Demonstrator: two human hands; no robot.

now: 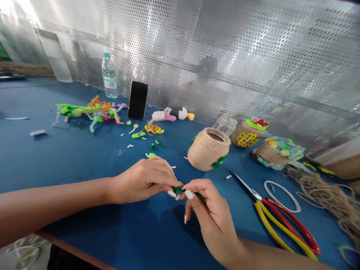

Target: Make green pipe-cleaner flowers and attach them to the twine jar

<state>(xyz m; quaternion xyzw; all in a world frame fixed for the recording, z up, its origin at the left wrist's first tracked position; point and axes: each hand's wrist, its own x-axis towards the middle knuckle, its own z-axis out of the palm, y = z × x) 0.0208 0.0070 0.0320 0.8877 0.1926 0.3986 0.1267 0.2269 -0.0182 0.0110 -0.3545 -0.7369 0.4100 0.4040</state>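
- I have the green fuzzy piece [177,190] up at the fingertips, just above the near part of the blue table [126,232]; most of it is hidden by fingers, so I cannot tell its shape.
- My left hand [146,180] pinches it from one side, palm down.
- My right hand [215,212] pinches it from the other, thumb uppermost — the two hands meet at the tips.
- Just beyond them I see a twine-wrapped jar [206,150], open-mouthed, with dark green tufts [218,162] on its side.
- Right of my right hand lies a long-nosed tool [254,193] with red and yellow handles, beside a curled white strip [296,204] and loose twine [323,198].
- Past the left hand I find a yellow-orange loop flower [153,129] and a heap of coloured fuzzy stems [92,111].
- Farther back — a dark-screened phone [137,100] and a water bottle [109,77], both upright.
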